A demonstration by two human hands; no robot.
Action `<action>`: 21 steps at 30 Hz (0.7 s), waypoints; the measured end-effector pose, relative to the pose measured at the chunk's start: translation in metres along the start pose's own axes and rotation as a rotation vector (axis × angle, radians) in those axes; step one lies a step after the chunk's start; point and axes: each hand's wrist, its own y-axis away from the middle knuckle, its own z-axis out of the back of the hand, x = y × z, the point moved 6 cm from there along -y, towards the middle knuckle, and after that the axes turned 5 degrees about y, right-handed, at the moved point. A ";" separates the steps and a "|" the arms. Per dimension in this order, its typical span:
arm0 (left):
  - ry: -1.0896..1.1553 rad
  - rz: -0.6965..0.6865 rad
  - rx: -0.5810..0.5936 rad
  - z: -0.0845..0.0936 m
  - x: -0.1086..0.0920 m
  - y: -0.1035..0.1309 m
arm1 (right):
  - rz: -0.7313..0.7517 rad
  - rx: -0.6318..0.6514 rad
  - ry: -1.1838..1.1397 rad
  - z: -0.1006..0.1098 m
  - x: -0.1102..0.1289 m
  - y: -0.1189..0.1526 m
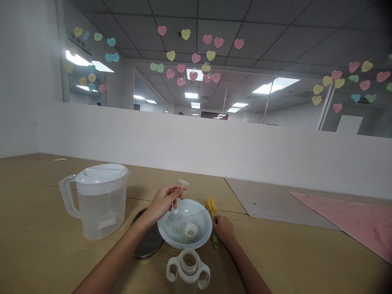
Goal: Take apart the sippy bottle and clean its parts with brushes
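My left hand (168,199) is closed on a small clear plastic piece (183,182) with a flared top, held over the left rim of a pale blue bowl (200,239). Inside the bowl lie a white ring (190,230) and a clear part beside it. My right hand (223,228) rests at the bowl's right, against the green handle of a brush (211,205) with a yellow head; its fingers are mostly hidden. A clear bottle with two white handles (189,267) stands in front of the bowl, its mouth open.
A lidded clear pitcher (102,204) stands at the left. A dark round tray (148,243) lies partly under my left forearm. A pink cloth (358,220) is at the right, and a white wall (196,143) rises behind the table.
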 end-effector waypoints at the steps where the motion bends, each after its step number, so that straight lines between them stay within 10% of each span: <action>1: -0.015 -0.013 0.009 -0.004 0.005 0.001 | 0.000 -0.001 -0.004 0.001 0.000 0.000; 13: -0.332 -0.089 0.126 -0.025 0.024 0.008 | -0.157 -0.199 -0.155 0.018 -0.011 0.003; 21: -0.613 -0.086 0.099 -0.013 0.010 0.009 | 0.044 -0.954 -0.237 0.091 0.016 0.026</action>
